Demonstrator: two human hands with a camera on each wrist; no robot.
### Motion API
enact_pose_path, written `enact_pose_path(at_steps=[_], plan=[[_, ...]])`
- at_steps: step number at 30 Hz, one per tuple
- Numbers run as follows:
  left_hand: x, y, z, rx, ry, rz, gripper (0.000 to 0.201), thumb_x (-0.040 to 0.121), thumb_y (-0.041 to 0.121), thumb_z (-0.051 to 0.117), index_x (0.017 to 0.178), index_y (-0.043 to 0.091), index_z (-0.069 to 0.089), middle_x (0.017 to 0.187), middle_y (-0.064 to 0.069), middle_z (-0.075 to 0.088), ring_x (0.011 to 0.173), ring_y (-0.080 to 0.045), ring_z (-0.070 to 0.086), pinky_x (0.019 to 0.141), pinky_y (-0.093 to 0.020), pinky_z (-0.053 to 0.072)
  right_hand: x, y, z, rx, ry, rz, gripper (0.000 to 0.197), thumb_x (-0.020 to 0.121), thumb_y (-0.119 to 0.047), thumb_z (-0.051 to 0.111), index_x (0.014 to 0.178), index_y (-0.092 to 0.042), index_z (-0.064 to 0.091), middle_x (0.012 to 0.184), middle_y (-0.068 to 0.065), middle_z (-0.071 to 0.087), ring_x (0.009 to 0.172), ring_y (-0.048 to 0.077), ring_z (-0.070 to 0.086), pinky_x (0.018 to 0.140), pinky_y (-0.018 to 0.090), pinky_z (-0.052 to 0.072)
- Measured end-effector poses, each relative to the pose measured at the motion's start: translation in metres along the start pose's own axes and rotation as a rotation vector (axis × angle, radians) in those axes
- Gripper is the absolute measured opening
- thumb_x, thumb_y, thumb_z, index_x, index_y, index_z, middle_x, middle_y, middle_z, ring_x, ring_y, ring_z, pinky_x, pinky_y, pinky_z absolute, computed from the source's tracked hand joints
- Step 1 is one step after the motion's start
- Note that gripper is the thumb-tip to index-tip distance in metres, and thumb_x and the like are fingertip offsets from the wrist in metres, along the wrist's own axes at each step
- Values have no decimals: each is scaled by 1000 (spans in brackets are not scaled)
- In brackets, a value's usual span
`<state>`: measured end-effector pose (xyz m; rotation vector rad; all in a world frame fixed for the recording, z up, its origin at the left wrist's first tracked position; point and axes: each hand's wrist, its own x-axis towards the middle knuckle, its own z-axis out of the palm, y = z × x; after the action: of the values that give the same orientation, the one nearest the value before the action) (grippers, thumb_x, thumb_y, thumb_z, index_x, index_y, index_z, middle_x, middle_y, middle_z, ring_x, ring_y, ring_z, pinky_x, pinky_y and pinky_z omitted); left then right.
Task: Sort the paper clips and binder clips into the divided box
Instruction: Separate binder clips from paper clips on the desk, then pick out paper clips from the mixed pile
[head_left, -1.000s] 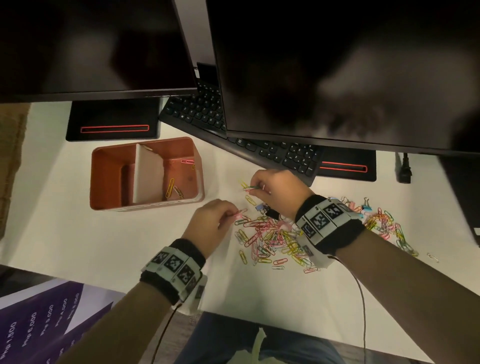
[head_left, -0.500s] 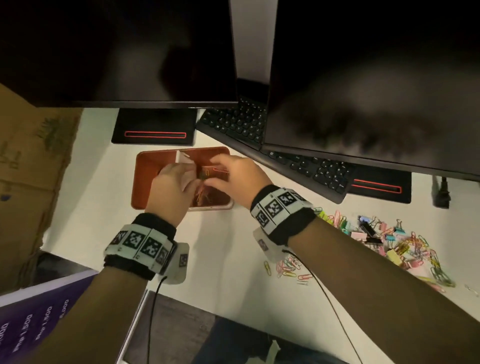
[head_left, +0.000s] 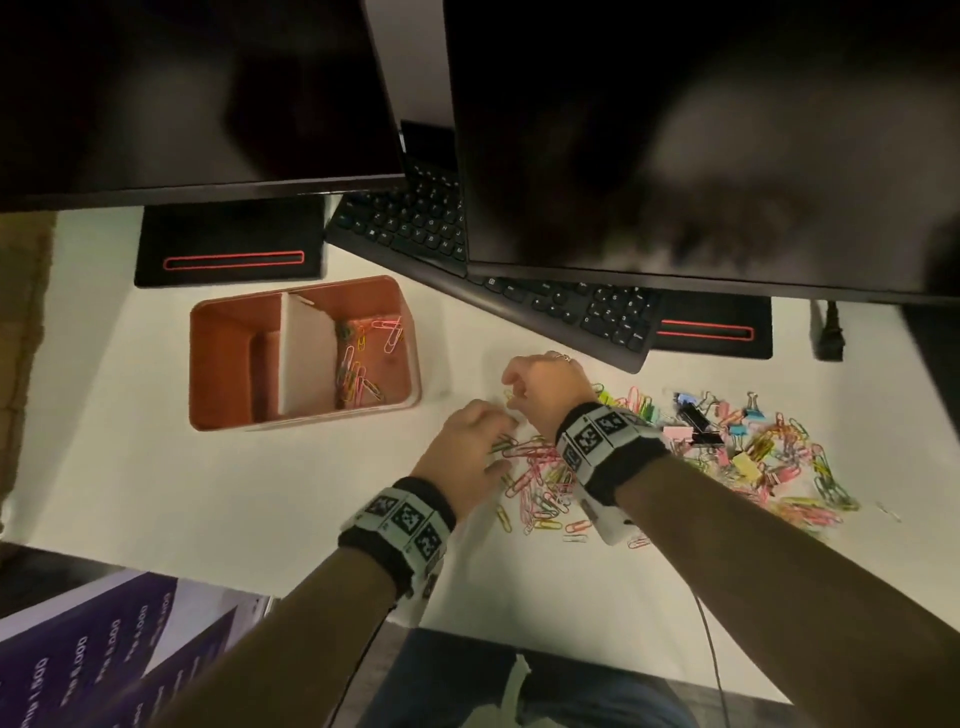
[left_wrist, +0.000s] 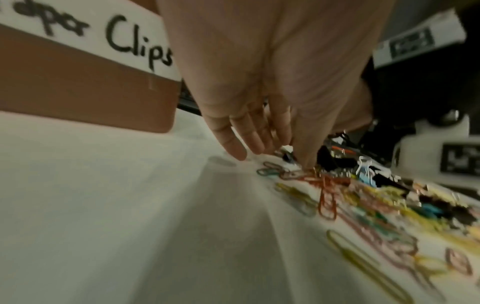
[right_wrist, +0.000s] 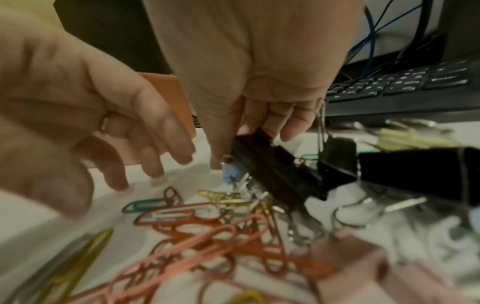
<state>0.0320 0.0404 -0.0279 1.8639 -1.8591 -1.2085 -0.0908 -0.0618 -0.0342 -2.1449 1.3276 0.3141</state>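
The orange divided box (head_left: 410, 332) stands left of centre; a white divider (head_left: 306, 358) splits it. Several coloured paper clips (head_left: 353, 374) lie in its right compartment. A mixed pile of paper clips (head_left: 540, 483) and binder clips (head_left: 696, 421) spreads over the white table to the right. My left hand (head_left: 501, 441) reaches into the pile's left edge with fingers (left_wrist: 233, 148) straight and the thumb tip on the clips, holding nothing. My right hand (head_left: 514, 395) is just behind it; its thumb and fingers (right_wrist: 288, 127) pinch a black binder clip (right_wrist: 272, 168).
Two dark monitors overhang the back of the table, with a black keyboard (head_left: 561, 306) angled beneath them close behind my right hand. Two black monitor bases (head_left: 228, 244) sit at the back. A purple printed sheet (head_left: 104, 649) lies at the near left edge.
Both hands have come back from over the box to the clip pile. More paper clips lie in the box's right compartment than a second ago.
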Motion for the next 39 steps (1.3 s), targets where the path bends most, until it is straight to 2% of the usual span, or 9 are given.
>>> enact_pose_path(at_steps=[3,9,13,17,20,25,29,34,39], plan=[[9,-1,10,100,-61,12,36,80,10,61,116,14,57,121,-2,49,109,-20,46,99,-32,41,3,0,1,-9,-19,3,16,89,-24,54,103,-25,60,104,-1,66,107,21,53,94,35,38],[16,-12,13,45,-13,10,11,82,7,62,92,8,66,95,-7,56,90,-22,53,84,-34,47,-9,9,-9,40,24,-107,18,88,-17,50,94,-21,66,102,0,61,102,21,51,92,36,37],[18,-10,11,41,5,3,14,83,6,61,97,7,63,89,-8,58,84,-20,53,78,-26,43,-34,28,-20,215,105,-168,11,84,-10,58,90,-14,67,92,1,62,80,13,54,81,34,49],[22,-10,11,88,-24,-31,8,84,10,61,91,9,64,84,-1,54,83,-17,51,80,-28,45,-78,35,-20,203,-54,-211,28,85,-18,63,113,-19,59,91,-4,67,75,9,57,79,27,51],[22,-9,12,128,-27,-27,8,85,12,59,92,10,63,84,2,50,84,-16,50,78,-23,40,-102,35,-3,149,-182,-198,47,86,-20,62,129,-24,44,96,-2,66,78,12,60,78,31,53],[22,-7,10,192,-52,-26,8,87,14,56,92,11,62,88,-2,54,85,-17,50,79,-28,43,-104,47,26,103,-124,-146,59,89,-21,57,141,-29,29,122,5,58,96,21,63,83,36,54],[19,-8,6,177,-35,-33,7,87,11,54,91,11,61,86,-2,54,83,-19,52,78,-28,43,-96,55,36,97,-37,-132,40,92,-29,53,131,-24,46,118,4,59,100,23,59,84,41,53],[11,-10,-3,86,30,-28,4,82,8,62,84,12,63,83,0,52,72,-14,52,69,-15,37,-92,55,39,104,22,-109,30,90,-27,56,120,-21,56,112,4,53,96,24,57,79,42,55],[3,-5,2,-9,-18,-42,18,78,8,69,95,13,63,97,0,50,72,-19,60,76,-26,49,-90,50,34,82,114,-129,21,86,-28,61,103,-15,65,104,5,52,95,22,49,79,37,51]])
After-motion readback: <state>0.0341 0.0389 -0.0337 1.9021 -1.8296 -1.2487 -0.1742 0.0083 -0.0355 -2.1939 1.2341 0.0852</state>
